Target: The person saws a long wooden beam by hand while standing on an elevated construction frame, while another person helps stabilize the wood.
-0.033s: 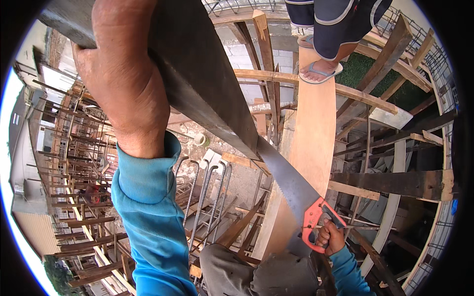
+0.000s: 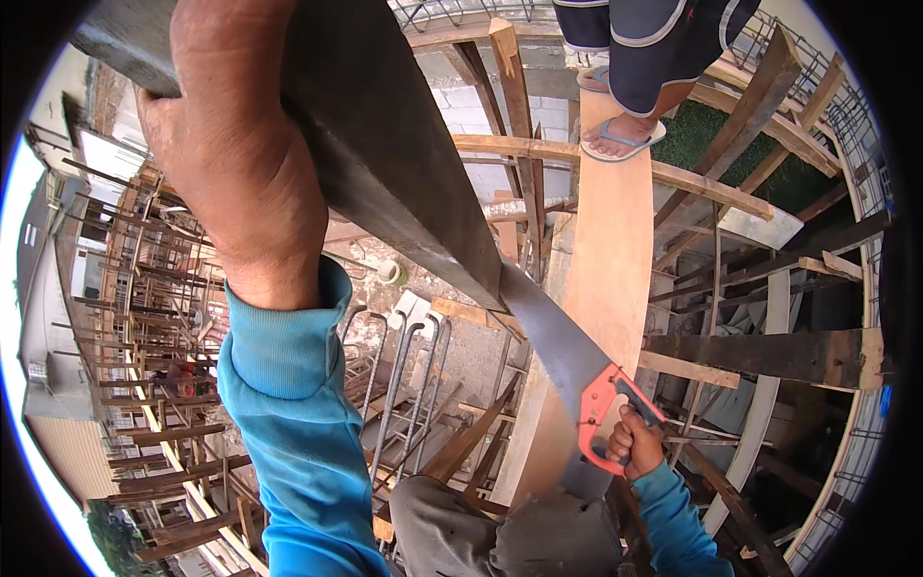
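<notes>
A thick dark wooden beam (image 2: 394, 144) slants across the upper left, close to me. My left hand (image 2: 240, 163) is closed on it from the left, with most of its fingers out of sight. Low on the right, my right hand (image 2: 636, 440) wraps round the orange-red handle of a handsaw (image 2: 558, 332). The saw's grey blade runs up and left to the beam's lower end, where its tip goes out of sight at the wood. Below the blade a pale plank (image 2: 615, 250) stretches away from me.
A person's sandalled foot (image 2: 620, 139) stands on the plank's far part. Bent steel bars (image 2: 409, 385) rise in the middle. Timber posts and beams (image 2: 760, 361) cross over a drop on the right. Wooden scaffolding (image 2: 163, 317) fills the left, well below.
My right hand has pushed the handsaw up and left, so less blade shows between handle and beam. My left hand and the beam have barely shifted.
</notes>
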The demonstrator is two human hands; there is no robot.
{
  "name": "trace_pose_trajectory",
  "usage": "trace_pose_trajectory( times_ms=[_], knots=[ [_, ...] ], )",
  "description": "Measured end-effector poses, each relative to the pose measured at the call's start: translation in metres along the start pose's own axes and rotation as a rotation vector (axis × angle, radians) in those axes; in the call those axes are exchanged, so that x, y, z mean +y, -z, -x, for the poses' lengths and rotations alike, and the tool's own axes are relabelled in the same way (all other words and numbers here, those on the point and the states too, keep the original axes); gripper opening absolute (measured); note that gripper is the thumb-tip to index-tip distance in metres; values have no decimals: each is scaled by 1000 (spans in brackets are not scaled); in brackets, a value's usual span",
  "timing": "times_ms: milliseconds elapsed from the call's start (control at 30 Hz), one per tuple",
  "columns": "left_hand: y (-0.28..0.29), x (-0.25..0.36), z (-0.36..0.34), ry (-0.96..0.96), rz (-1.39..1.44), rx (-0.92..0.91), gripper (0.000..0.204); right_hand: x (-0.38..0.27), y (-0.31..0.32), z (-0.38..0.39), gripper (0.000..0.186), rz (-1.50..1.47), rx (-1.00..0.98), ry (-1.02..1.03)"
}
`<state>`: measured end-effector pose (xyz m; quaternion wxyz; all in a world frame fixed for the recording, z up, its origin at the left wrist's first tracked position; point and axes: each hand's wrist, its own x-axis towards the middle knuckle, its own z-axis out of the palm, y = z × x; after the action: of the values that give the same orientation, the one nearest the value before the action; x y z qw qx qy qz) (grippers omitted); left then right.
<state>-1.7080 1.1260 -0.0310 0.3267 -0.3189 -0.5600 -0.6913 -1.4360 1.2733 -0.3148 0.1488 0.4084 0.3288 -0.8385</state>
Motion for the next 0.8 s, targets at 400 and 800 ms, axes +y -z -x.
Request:
trace_pose_trajectory(
  times_ms=[400, 800],
  knots=[
    [45, -14, -19, -140, -213, -122, 39, 34, 64, 5, 37, 42, 26, -28],
    [44, -8, -19, 55, -182, -76, 38, 18, 20, -77, 26, -17, -158, 37]
  ],
)
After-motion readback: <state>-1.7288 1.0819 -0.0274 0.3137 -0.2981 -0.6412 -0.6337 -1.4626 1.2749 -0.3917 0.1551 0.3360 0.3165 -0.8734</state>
